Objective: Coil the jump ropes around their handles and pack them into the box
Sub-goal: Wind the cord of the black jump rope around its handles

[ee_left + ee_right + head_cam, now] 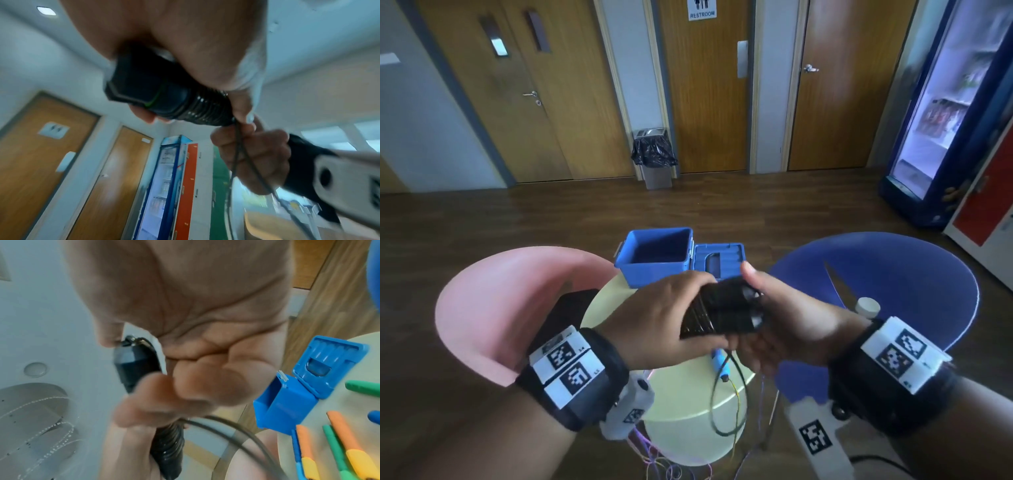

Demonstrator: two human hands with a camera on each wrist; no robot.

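Above the desk (688, 404), both hands gripped the handles (722, 308): left hand (661, 315) at 9 o'clock, right hand (784, 325) at 3. The rope (736, 394) looked light, springy; pinch its loose end. The box (654, 260) stood open at 12.

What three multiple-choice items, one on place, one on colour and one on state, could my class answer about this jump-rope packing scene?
1. Where is the blue box?
A. on the round table
B. on the floor
C. on the pink chair

2. What colour are the handles being held?
A. orange
B. black
C. white

3. How is the box's lid?
A. latched shut
B. missing
C. open

Answers: 1 A, it stands on the tabletop beyond the left hand and right hand; 2 B, both hands grip black handles; 3 C, the lid lies flipped back beside the opening.
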